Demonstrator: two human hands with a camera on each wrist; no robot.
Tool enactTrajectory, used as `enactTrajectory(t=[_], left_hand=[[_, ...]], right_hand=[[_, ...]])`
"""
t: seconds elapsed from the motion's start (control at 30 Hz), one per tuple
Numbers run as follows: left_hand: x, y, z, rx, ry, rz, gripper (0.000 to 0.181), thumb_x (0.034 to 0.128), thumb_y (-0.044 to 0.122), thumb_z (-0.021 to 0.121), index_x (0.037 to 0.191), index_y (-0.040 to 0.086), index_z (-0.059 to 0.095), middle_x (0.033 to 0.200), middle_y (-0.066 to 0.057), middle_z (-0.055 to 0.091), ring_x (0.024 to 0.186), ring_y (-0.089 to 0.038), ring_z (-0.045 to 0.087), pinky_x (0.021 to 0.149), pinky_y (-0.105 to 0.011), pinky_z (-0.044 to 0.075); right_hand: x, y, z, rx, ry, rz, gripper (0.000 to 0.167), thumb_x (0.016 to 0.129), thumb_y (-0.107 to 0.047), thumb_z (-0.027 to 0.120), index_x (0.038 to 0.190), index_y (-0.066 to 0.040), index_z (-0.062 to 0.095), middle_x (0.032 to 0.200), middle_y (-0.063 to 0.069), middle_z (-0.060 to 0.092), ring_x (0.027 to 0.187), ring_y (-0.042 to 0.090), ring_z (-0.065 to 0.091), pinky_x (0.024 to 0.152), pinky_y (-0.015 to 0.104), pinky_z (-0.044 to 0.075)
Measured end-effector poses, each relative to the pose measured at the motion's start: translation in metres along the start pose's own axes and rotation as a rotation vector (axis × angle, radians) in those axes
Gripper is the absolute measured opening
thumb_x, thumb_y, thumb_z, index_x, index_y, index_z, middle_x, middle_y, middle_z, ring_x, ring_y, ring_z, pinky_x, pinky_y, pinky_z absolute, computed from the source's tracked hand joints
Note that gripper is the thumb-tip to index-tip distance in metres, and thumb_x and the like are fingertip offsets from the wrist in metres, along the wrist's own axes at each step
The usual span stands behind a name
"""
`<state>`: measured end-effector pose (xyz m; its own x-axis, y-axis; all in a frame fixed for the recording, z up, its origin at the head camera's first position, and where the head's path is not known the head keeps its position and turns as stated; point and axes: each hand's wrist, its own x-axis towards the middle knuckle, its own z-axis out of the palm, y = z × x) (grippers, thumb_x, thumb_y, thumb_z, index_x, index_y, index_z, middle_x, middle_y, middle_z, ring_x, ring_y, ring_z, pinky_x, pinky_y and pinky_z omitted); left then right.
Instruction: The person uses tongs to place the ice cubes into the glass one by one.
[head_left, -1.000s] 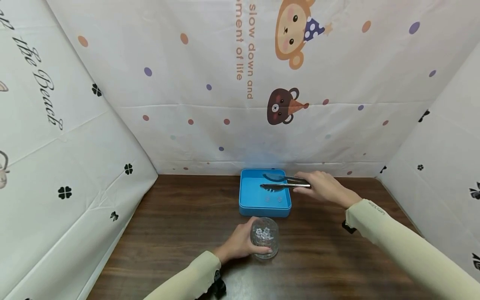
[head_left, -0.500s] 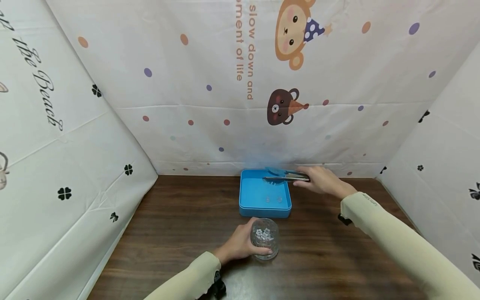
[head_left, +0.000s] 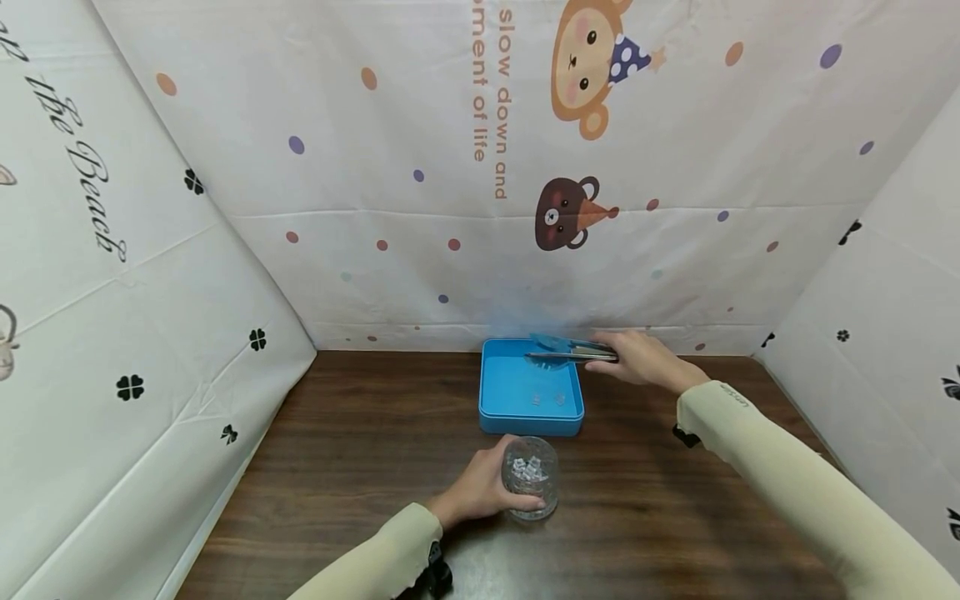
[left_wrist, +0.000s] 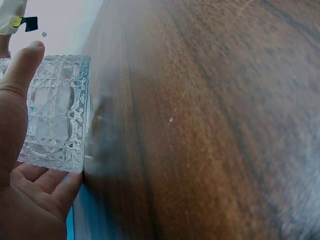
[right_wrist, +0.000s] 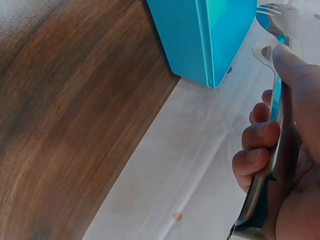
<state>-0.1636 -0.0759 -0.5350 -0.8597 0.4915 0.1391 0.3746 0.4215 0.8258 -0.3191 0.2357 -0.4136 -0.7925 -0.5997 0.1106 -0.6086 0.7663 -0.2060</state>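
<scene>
My left hand grips a clear patterned glass cup that stands on the table and has several small clear cubes inside. In the left wrist view, thumb and fingers lie on opposite sides of the cup. My right hand holds metal tongs over the back right of a shallow blue box. The arms of the tongs stand a little apart; whether anything is between their tips, I cannot tell. Two small clear pieces lie on the box floor near its front.
The dark wooden table bears the box against the back wall cloth, which is white with printed dots and animals. More white cloth stands along the left side, and likewise on the right. The cup is just in front of the box.
My right hand moved the tongs slightly back and away from the clear pieces, and their arms came closer together. Over the last half second there is hardly any motion. The left hand and cup stay put.
</scene>
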Motion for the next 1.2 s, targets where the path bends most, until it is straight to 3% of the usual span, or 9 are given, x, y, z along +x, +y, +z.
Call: enactTrajectory(t=[0.33, 0.63, 0.9, 1.07, 1.2], left_hand=[[0.0, 0.0, 0.0, 0.008, -0.004, -0.01, 0.079, 0.0789, 0.049, 0.088, 0.14, 0.018, 0.049, 0.122, 0.001, 0.066, 0.103, -0.006, 0.064, 0.086, -0.027, 0.055], [0.0, 0.002, 0.001, 0.006, -0.006, -0.022, 0.078, 0.0793, 0.049, 0.087, 0.14, 0.018, 0.049, 0.122, 0.002, 0.066, 0.103, -0.005, 0.064, 0.085, -0.027, 0.055], [0.001, 0.003, 0.001, 0.006, 0.001, 0.005, 0.076, 0.0804, 0.044, 0.087, 0.139, 0.016, 0.049, 0.121, 0.0, 0.067, 0.101, -0.005, 0.065, 0.083, -0.027, 0.055], [0.001, 0.005, 0.001, 0.006, -0.004, -0.008, 0.076, 0.0801, 0.045, 0.087, 0.14, 0.017, 0.048, 0.122, 0.0, 0.066, 0.101, -0.006, 0.065, 0.084, -0.027, 0.055], [0.0, 0.006, 0.001, 0.015, -0.007, -0.008, 0.076, 0.0799, 0.046, 0.087, 0.139, 0.017, 0.048, 0.122, -0.001, 0.067, 0.101, -0.006, 0.065, 0.084, -0.027, 0.055]], right_hand=[[0.002, -0.002, 0.006, 0.01, -0.038, -0.031, 0.062, 0.097, -0.042, 0.071, 0.14, 0.001, 0.059, 0.122, 0.02, 0.069, 0.091, 0.027, 0.072, 0.087, 0.055, 0.056], [0.007, -0.01, 0.012, 0.046, -0.157, -0.022, 0.06, 0.099, -0.04, 0.069, 0.142, 0.001, 0.058, 0.127, 0.019, 0.068, 0.105, 0.032, 0.07, 0.09, 0.056, 0.055], [0.01, -0.01, 0.018, 0.05, -0.23, -0.022, 0.065, 0.097, -0.054, 0.065, 0.14, -0.005, 0.061, 0.126, 0.011, 0.069, 0.105, 0.025, 0.069, 0.087, 0.05, 0.057], [0.009, -0.011, 0.02, 0.043, -0.263, -0.02, 0.064, 0.099, -0.049, 0.066, 0.143, -0.003, 0.059, 0.131, 0.014, 0.066, 0.113, 0.031, 0.067, 0.091, 0.054, 0.055], [0.007, -0.013, 0.021, 0.038, -0.26, -0.024, 0.06, 0.099, -0.041, 0.069, 0.142, -0.001, 0.059, 0.129, 0.016, 0.067, 0.107, 0.03, 0.069, 0.089, 0.053, 0.056]])
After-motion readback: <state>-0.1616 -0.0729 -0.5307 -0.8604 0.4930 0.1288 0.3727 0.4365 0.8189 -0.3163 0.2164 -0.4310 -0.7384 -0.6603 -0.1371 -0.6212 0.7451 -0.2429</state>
